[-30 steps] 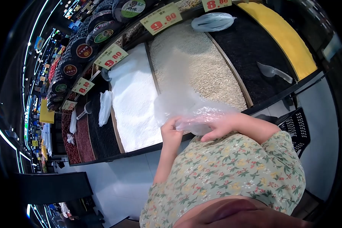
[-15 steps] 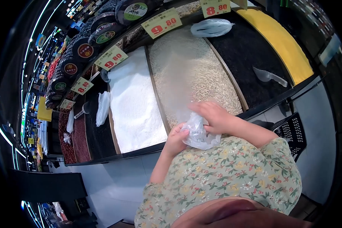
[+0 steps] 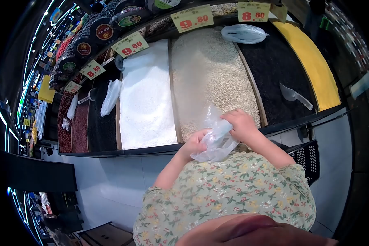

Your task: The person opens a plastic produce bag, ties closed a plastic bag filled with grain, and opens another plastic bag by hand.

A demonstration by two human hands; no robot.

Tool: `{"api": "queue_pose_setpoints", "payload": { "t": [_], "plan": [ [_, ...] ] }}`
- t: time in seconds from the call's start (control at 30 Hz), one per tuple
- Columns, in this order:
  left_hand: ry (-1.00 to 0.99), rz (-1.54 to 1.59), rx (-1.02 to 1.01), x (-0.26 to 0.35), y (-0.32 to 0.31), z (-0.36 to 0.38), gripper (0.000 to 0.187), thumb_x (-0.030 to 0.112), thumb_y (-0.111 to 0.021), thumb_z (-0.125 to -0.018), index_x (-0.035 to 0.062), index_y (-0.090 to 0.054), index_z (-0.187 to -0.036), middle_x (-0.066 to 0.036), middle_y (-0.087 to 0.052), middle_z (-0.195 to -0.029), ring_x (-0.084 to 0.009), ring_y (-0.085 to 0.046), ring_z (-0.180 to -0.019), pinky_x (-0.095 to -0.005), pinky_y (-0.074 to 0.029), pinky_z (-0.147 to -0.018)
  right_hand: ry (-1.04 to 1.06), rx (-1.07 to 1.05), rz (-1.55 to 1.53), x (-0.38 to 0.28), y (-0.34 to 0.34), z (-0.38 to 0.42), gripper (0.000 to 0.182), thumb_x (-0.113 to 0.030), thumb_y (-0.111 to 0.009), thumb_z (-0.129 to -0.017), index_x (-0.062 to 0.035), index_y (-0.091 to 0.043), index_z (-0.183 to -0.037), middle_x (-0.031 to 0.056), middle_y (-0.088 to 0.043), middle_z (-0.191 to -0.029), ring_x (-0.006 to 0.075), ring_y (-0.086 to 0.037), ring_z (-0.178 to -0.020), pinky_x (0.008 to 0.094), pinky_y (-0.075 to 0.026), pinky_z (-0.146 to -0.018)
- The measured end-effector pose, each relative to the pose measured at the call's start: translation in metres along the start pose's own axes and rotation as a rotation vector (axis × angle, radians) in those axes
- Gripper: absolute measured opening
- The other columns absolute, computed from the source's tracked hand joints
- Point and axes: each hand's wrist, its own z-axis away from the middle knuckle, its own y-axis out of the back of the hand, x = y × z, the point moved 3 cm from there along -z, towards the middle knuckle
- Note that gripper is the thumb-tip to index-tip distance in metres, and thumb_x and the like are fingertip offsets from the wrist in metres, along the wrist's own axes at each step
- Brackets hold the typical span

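Observation:
I hold a thin clear plastic bag (image 3: 214,141) in both hands at the front edge of a bulk grain counter. My left hand (image 3: 196,144) grips the bag's lower left side. My right hand (image 3: 240,123) pinches its upper part, bunching the film into a crumpled roll. Both hands hover over the near end of the beige grain bin (image 3: 211,74), just above the counter's dark front rim (image 3: 151,150). The bag looks empty.
Bins run side by side: white rice (image 3: 145,94), black grain (image 3: 274,74) with a clear scoop (image 3: 294,95), yellow grain (image 3: 309,57), dark red beans (image 3: 78,129). Spare bags (image 3: 244,33) lie on the grains. Price tags (image 3: 192,19) stand at the back. A black basket (image 3: 304,158) sits at the right.
The loose, spread bag has been gathered into a tight bunch between my hands. My right hand rose over the beige bin, and the view shifted so the bins sit lower.

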Motion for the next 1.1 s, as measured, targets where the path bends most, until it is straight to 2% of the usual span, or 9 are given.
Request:
{"api": "queue_pose_setpoints", "payload": {
  "t": [0.1,0.17,0.27,0.4,0.47,0.7,0.83,0.93,1.1],
  "plan": [
    [0.017,-0.158,0.028,0.005,-0.014,-0.002,0.063,0.021,-0.074,-0.070,-0.0006,-0.045,-0.120,-0.007,-0.057,-0.106,-0.0132,-0.056,-0.095,-0.0272,-0.044,-0.083,0.090,0.263,-0.026,0.017,0.011,-0.001,0.025,-0.009,-0.057,-0.076,-0.0036,-0.061,-0.099,0.0108,-0.064,-0.093,0.0250,-0.059,-0.090,0.0341,-0.047,-0.078],
    [0.098,-0.387,0.050,0.013,-0.023,-0.005,0.060,0.015,-0.072,-0.071,0.0009,-0.043,-0.121,-0.006,-0.056,-0.107,-0.0131,-0.055,-0.096,-0.0277,-0.042,-0.084,-0.202,0.263,-0.620,0.039,0.012,0.000,0.022,-0.006,-0.055,-0.075,-0.0045,-0.062,-0.096,0.0082,-0.064,-0.090,0.0198,-0.059,-0.087,0.0297,-0.045,-0.078],
    [0.216,-0.802,0.141,0.027,-0.032,-0.012,0.060,0.013,-0.068,-0.072,0.0016,-0.040,-0.124,-0.009,-0.056,-0.107,-0.0147,-0.055,-0.096,-0.0290,-0.043,-0.083,-0.255,0.243,-1.166,0.056,0.015,0.008,0.014,-0.005,-0.047,-0.085,-0.0009,-0.060,-0.091,0.0041,-0.062,-0.085,0.0137,-0.058,-0.079,0.0256,-0.044,-0.071],
    [-0.046,-0.882,0.217,0.014,-0.019,-0.024,0.047,0.023,-0.064,-0.074,0.0055,-0.049,-0.115,-0.014,-0.057,-0.107,-0.0242,-0.054,-0.102,-0.0338,-0.041,-0.088,-0.311,0.196,-1.475,0.048,0.025,0.025,0.008,-0.009,-0.050,-0.087,-0.0030,-0.056,-0.085,0.0032,-0.060,-0.079,0.0101,-0.057,-0.070,0.0234,-0.045,-0.065],
    [-0.159,-1.122,0.276,0.015,-0.015,-0.027,0.041,0.007,-0.061,-0.071,0.0032,-0.053,-0.112,-0.015,-0.059,-0.100,-0.0240,-0.059,-0.092,-0.0319,-0.045,-0.079,-0.311,0.145,-1.473,0.048,0.023,0.029,0.009,-0.010,-0.050,-0.087,-0.0029,-0.056,-0.085,0.0038,-0.061,-0.080,0.0105,-0.058,-0.071,0.0240,-0.045,-0.065],
    [-0.337,-1.128,0.443,0.004,0.031,-0.033,0.022,0.004,-0.055,-0.077,0.0028,-0.060,-0.098,-0.010,-0.063,-0.091,-0.0249,-0.062,-0.083,-0.0325,-0.047,-0.073,-0.302,-0.059,-1.489,0.048,0.012,0.038,0.024,-0.009,-0.057,-0.075,0.0031,-0.056,-0.096,0.0095,-0.063,-0.090,0.0151,-0.061,-0.080,0.0269,-0.048,-0.074],
    [-0.141,-0.392,0.520,0.015,0.033,-0.020,0.019,0.004,-0.053,-0.081,0.0015,-0.059,-0.099,-0.006,-0.062,-0.091,-0.0160,-0.061,-0.078,-0.0287,-0.048,-0.069,-0.210,-0.189,-1.445,0.039,0.004,0.035,0.045,-0.018,-0.071,-0.068,0.0035,-0.054,-0.103,0.0090,-0.062,-0.093,0.0158,-0.059,-0.087,0.0279,-0.046,-0.077],
    [-0.134,-0.041,0.423,0.020,0.026,-0.012,0.019,0.005,-0.052,-0.083,-0.0005,-0.057,-0.101,-0.005,-0.062,-0.091,-0.0119,-0.060,-0.077,-0.0256,-0.048,-0.068,-0.254,-0.078,-0.651,0.031,0.000,0.022,0.050,-0.015,-0.073,-0.066,0.0000,-0.055,-0.110,0.0119,-0.064,-0.092,0.0190,-0.062,-0.084,0.0293,-0.047,-0.073],
    [-0.068,-0.114,0.303,0.018,0.020,0.003,0.026,0.014,-0.058,-0.076,-0.0005,-0.057,-0.098,-0.006,-0.059,-0.091,-0.0118,-0.055,-0.085,-0.0252,-0.044,-0.074,-0.274,-0.010,-0.284,0.035,-0.012,0.006,0.030,-0.007,-0.066,-0.071,-0.0009,-0.061,-0.101,0.0148,-0.063,-0.098,0.0236,-0.063,-0.084,0.0272,-0.047,-0.074]
  ]
}}
